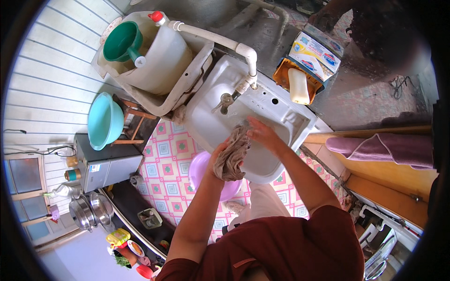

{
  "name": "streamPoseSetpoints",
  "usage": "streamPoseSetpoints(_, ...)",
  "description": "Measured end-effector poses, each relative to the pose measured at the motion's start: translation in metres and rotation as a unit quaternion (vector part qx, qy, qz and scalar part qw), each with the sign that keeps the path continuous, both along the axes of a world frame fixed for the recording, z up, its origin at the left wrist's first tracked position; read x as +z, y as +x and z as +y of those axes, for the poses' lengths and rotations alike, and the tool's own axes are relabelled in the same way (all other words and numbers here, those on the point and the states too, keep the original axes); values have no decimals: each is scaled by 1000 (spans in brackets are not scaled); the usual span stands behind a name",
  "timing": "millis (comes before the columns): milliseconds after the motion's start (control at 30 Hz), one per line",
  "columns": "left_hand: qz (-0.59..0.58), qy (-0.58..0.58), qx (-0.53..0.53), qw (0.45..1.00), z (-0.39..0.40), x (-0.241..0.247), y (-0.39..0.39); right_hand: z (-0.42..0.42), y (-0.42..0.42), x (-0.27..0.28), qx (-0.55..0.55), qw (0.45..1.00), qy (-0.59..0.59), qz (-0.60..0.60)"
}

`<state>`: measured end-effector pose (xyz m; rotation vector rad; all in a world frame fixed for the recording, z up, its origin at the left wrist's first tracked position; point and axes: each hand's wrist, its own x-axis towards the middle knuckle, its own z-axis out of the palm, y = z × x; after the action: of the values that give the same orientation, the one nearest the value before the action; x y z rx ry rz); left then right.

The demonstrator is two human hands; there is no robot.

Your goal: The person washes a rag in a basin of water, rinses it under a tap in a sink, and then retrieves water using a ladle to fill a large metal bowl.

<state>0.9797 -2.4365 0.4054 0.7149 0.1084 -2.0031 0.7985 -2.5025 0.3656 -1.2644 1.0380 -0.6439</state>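
Note:
A crumpled grey-brown cloth (230, 154) hangs bunched over the front part of a white ceramic sink (197, 117). My left hand (219, 154) grips it from the left side, partly hidden behind its folds. At the cloth's upper right, my right hand (261, 131) has its fingers extended over the basin; whether the fingertips touch the cloth is unclear. Just above the hands is a metal tap (226, 101), joined to a white plastic pipe (218, 40). A cream bar of soap (298, 86) rests on an orange-brown soap tray (281, 73) behind the sink's right side.
Left of the sink stands a large tub (165, 105) with a green dipper (123, 40) on top. Below the sink, a purple basin (200, 168) sits on the patterned floor. A purple towel (383, 149) hangs at right. A turquoise basin (105, 121) stands at left.

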Motion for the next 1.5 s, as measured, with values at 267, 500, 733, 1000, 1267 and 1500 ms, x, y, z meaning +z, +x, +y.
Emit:
streamPoseSetpoints(267, -48, 43, -85, 994, -13, 14, -20, 7, 28, 25, -153, 951, 181, -199)
streamPoseSetpoints(500, 20, -15, -102, 994, -24, -32, -7, -3, 37, 37, -290, 953, -82, -36)
streamPoseSetpoints(733, -27, 32, -40, 998, -10, -29, -13, 4, 47, 70, -92, 939, -326, 64)
streamPoseSetpoints(1000, 78, -49, 34, 995, -25, -49, -6, 30, 60, 66, -2, 954, -299, -32)
streamPoseSetpoints(1267, -314, 16, 151, 937, -50, -43, -30, -10, 64, 7, -398, 892, 150, -156)
streamPoseSetpoints(1500, -673, -176, 28, 718, -52, -45, -35, -19, 51, -39, -340, 779, 448, -276)
